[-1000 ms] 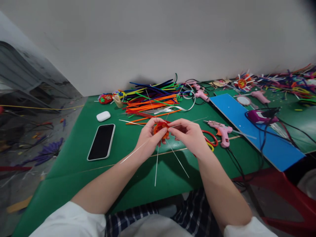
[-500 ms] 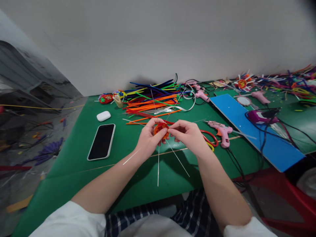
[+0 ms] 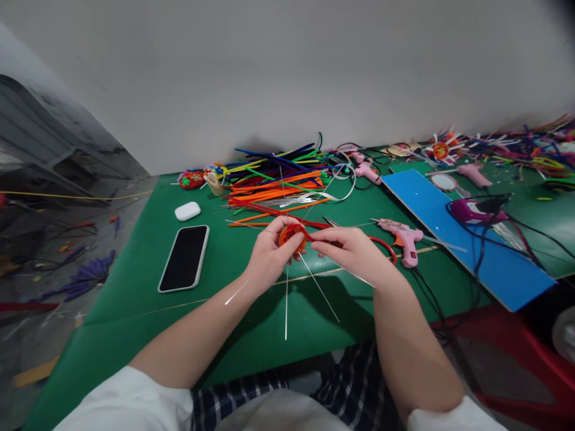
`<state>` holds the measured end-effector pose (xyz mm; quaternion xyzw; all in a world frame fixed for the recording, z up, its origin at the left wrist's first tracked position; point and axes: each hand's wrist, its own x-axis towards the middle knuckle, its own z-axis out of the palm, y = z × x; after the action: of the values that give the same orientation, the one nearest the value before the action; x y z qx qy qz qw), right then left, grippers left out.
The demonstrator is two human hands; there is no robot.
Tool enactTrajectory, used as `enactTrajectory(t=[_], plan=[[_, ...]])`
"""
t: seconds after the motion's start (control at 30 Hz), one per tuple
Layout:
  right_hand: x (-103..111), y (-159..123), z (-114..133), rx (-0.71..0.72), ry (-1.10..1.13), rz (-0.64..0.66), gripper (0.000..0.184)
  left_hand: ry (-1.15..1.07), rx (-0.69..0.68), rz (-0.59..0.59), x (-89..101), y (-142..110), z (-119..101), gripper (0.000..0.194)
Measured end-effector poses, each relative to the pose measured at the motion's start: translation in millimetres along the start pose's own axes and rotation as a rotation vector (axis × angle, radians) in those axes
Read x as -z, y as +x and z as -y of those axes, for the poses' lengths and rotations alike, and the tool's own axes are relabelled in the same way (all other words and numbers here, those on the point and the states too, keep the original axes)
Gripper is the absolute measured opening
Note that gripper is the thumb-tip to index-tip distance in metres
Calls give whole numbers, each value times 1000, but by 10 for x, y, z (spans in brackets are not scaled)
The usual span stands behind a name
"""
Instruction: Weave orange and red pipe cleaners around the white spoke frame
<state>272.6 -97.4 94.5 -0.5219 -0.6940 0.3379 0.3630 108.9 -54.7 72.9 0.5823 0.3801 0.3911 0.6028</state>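
Note:
Over the green table (image 3: 251,353) my left hand (image 3: 265,260) is closed around a small round orange-red pipe cleaner piece (image 3: 287,233), thumb pressed on its front. Thin white rods (image 3: 286,305) stick out from the piece in several directions. At its right side, my right hand (image 3: 354,251) pinches a red pipe cleaner strand (image 3: 308,235) that runs out of it. Fingers cover part of the piece and the strand's far end. Scissors with red handles (image 3: 387,246) lie partly hidden behind my right hand.
Pipe cleaners (image 3: 274,191) in many colours lie in a pile near the wall. A phone (image 3: 184,258) and a white case (image 3: 187,211) are on the left. To the right are a pink glue gun (image 3: 408,242) with its cord, a blue board (image 3: 422,203) and a purple tool (image 3: 469,211).
My right hand has shifted slightly right and down, drawing the red strand out from the piece. The rods have turned a little; my left hand keeps its grip.

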Motion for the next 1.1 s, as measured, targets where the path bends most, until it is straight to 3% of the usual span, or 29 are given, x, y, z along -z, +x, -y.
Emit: enactTrajectory(t=[0.17, 0.53, 0.73, 1.1], plan=[[108, -105, 68, 80, -234, 107, 23, 63, -18, 8, -19, -19, -28, 19], [-131, -237, 284, -10, -976, -155, 21, 271, -78, -53, -29, -29, 47, 22], [-212, -187, 287, -9, -982, -197, 15, 290, -57, -80, -28, -25, 34, 24], [-230, -160, 252, 53, -894, -248, 22, 391, -114, -90, -2, -13, 75, 21]])
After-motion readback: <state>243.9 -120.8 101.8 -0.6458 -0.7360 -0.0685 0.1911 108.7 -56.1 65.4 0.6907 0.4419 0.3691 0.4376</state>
